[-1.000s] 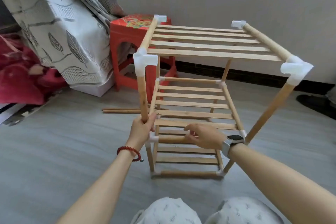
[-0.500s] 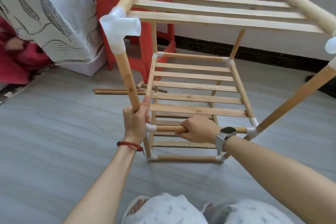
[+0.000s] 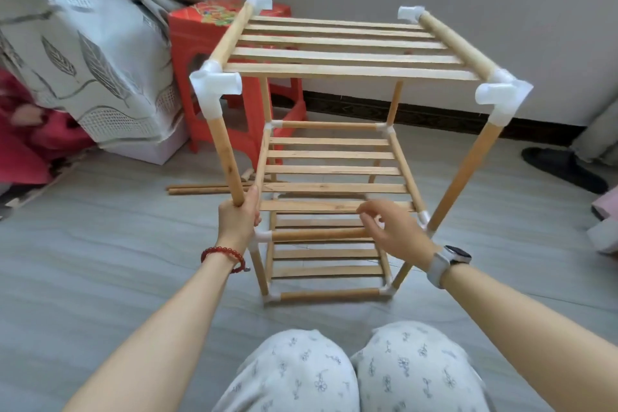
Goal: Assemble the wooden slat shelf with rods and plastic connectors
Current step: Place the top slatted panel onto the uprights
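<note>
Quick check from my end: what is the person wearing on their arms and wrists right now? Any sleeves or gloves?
No sleeves or gloves: both forearms are bare. The left wrist carries a red bead bracelet with a small dark charm hanging off it. The right wrist carries a smartwatch with a dark rounded-square face on a light grey band. Neither the left hand nor the right hand shows any rings.

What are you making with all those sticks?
A person sitting on the floor is building a wooden slat shelf. The left hand grips the near-left upright rod, whose lower end is not in the white connector below it. The right hand hovers open by the middle tier's front rod. Spare rods lie on the floor beside a red stool.
</note>
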Available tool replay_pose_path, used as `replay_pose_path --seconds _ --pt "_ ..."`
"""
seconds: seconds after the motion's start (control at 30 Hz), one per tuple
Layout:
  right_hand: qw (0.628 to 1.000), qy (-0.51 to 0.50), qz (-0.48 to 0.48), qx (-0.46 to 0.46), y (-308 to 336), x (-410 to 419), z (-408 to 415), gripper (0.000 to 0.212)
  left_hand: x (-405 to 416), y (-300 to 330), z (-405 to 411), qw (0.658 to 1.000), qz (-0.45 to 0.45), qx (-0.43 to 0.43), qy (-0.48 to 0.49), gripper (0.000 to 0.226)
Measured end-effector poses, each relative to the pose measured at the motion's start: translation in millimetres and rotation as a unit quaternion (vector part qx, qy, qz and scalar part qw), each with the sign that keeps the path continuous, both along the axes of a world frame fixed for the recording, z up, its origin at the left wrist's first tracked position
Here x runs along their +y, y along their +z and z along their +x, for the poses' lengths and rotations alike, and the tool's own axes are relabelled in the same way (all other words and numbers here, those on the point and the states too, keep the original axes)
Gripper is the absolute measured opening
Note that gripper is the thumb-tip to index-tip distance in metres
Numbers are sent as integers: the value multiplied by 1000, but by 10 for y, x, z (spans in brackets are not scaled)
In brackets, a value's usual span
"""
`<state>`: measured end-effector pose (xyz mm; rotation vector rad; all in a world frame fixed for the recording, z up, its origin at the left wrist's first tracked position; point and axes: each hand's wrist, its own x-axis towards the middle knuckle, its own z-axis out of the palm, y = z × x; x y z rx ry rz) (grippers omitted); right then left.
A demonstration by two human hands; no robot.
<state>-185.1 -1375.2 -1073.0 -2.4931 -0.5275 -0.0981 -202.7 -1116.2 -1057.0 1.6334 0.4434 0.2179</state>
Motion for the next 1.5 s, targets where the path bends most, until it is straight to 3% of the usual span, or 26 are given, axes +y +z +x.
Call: replay_pose_path --seconds 0.1,0.17,0.33,0.43,0.53,0.6,0.77,0.93,1.07,1.17,1.23,1.3,1.37,1.43,1.5 --pt "993 -49 75 -78 185 -252 -99 15 45 116 -25 998 59 1 -34 36" --pt "979 -42 97 -175 463 -350 -144 18 58 311 -18 996 46 -57 -49 15" --pt "906 -37 95 -411 1345 -359 -155 26 76 1042 -4 961 41 -272 -10 57" --pt "856 -120 18 -503 1629 -387 -49 21 59 1432 90 940 140 -302 68 42" --pt "873 -227 -30 -430 1655 -423 120 31 48 1456 173 923 243 -286 82 35" --pt "884 -247 -34 -396 1631 -423 153 39 72 1375 167 906 273 -309 98 37" --pt "858 -282 -51 -426 1591 -429 221 30 95 1351 271 840 344 -387 159 41" --pt "860 -278 -73 -421 1548 -468 288 32 74 1339 264 839 377 -365 141 44" --pt "880 -238 -88 -401 1544 -588 206 38 125 1394 88 862 372 -341 57 45" --pt "900 -288 -156 -288 1665 -684 245 34 103 1476 -37 874 352 -333 -44 40" --pt "899 -358 -187 -169 1787 -715 305 36 32 1530 -118 852 380 -348 -91 40" --pt "893 -388 -197 -114 1847 -708 329 45 -53 1560 -171 835 397 -356 -132 46" --pt "917 -339 -124 -171 1866 -589 296 47 -124 1583 -214 838 384 -350 -165 47" --pt "950 -225 40 -214 1918 -341 157 38 -202 1596 -241 848 355 -342 -194 37" --pt "953 -145 151 -220 2070 -82 21 31 -282 1638 -237 872 289 -310 -244 31"
